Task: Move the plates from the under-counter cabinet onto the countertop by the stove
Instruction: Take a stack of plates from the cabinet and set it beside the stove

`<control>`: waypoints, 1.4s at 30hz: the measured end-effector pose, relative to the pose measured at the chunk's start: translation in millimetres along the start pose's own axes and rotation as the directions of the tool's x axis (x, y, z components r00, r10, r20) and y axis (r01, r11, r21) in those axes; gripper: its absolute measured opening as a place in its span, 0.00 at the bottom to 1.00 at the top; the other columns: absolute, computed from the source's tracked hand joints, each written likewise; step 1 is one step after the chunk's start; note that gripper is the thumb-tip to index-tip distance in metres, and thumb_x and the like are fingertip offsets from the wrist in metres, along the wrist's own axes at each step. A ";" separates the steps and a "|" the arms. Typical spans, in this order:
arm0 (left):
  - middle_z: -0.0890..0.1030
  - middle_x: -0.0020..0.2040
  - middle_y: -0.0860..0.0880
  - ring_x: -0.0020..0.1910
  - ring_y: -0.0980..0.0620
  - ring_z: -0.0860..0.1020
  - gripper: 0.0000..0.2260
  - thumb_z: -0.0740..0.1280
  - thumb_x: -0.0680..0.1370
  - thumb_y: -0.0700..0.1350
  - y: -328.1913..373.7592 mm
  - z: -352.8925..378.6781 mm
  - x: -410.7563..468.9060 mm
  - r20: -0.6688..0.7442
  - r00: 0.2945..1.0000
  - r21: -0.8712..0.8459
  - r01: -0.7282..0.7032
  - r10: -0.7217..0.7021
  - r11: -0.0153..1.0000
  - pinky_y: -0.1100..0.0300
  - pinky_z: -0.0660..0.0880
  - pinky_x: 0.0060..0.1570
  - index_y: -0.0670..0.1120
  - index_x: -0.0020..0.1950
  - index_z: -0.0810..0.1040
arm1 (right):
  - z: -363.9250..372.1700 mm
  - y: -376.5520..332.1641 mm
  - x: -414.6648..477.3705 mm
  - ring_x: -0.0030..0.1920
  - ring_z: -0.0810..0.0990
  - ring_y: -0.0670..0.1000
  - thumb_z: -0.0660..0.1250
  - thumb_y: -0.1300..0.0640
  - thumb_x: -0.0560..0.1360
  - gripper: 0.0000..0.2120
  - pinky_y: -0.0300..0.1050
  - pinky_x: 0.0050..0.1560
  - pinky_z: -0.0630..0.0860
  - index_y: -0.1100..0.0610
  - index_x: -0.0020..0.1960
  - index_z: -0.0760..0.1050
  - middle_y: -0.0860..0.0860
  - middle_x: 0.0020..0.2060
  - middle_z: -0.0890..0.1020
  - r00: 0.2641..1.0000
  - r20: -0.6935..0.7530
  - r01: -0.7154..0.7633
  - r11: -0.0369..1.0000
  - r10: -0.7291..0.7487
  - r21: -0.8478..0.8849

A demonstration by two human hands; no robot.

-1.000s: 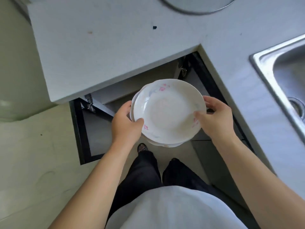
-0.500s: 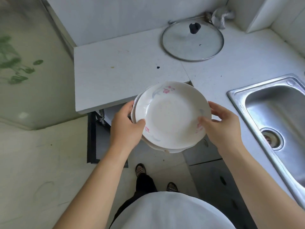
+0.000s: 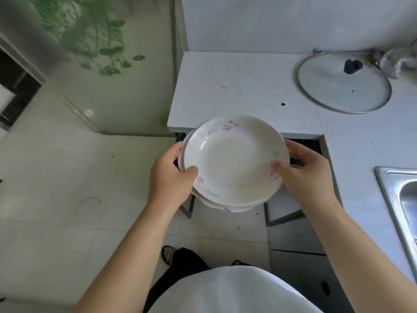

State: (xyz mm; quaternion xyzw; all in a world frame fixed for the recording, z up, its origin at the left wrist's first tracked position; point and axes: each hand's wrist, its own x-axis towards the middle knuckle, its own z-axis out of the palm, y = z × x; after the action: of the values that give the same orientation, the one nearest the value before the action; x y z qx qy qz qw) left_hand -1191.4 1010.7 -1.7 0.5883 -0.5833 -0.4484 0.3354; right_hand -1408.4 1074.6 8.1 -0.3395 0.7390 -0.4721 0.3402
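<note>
A small stack of white plates with pink and blue flower marks is held in the air in front of the white countertop. My left hand grips the stack's left rim, thumb on top. My right hand grips the right rim the same way. The stack's far edge overlaps the countertop's front edge. Below it, the dark opening of the under-counter cabinet shows, mostly hidden by the plates and my hands.
A glass pot lid with a black knob lies on the counter at the back right, a crumpled cloth beside it. A steel sink is at the right. Open cabinet doors hang below. Tiled floor lies to the left.
The view has risen and swung left, showing more countertop and the wall. The plates, still in both hands, have come up level with the countertop's front edge.
</note>
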 end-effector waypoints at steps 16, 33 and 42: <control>0.76 0.37 0.75 0.38 0.73 0.75 0.23 0.64 0.62 0.43 -97.0 -288.7 -4.4 -0.524 0.832 -0.054 0.179 -0.180 0.982 0.64 0.75 0.40 0.76 0.38 0.71 | 318.4 -109.7 -40.2 0.36 0.82 0.41 0.70 0.64 0.68 0.22 0.37 0.39 0.77 0.42 0.55 0.78 0.40 0.46 0.82 0.843 0.501 0.221 0.975 -0.197 0.013; 0.76 0.49 0.66 0.47 0.62 0.78 0.23 0.70 0.69 0.38 -221.9 -490.0 -97.5 -0.889 0.246 -0.288 0.357 -0.387 0.889 0.68 0.72 0.44 0.51 0.63 0.74 | 626.0 -168.1 -169.6 0.36 0.83 0.42 0.69 0.67 0.68 0.21 0.43 0.39 0.78 0.45 0.53 0.77 0.42 0.48 0.81 0.296 0.940 0.317 0.946 -0.170 0.071; 0.75 0.58 0.58 0.48 0.57 0.79 0.28 0.71 0.70 0.39 -274.4 -631.8 -31.7 -0.893 0.114 -0.387 0.301 -0.436 0.871 0.62 0.76 0.47 0.50 0.69 0.70 | 809.1 -236.9 -187.9 0.35 0.81 0.38 0.70 0.68 0.67 0.21 0.31 0.32 0.75 0.45 0.52 0.78 0.40 0.46 0.81 0.184 0.965 0.360 0.926 -0.186 0.110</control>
State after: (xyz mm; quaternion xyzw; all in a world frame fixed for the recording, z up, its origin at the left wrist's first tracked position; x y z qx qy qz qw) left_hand -502.4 986.7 -13.7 0.8412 -0.0569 -0.0853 0.5309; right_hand -598.3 774.9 1.1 -0.7056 0.3307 -0.1618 0.6055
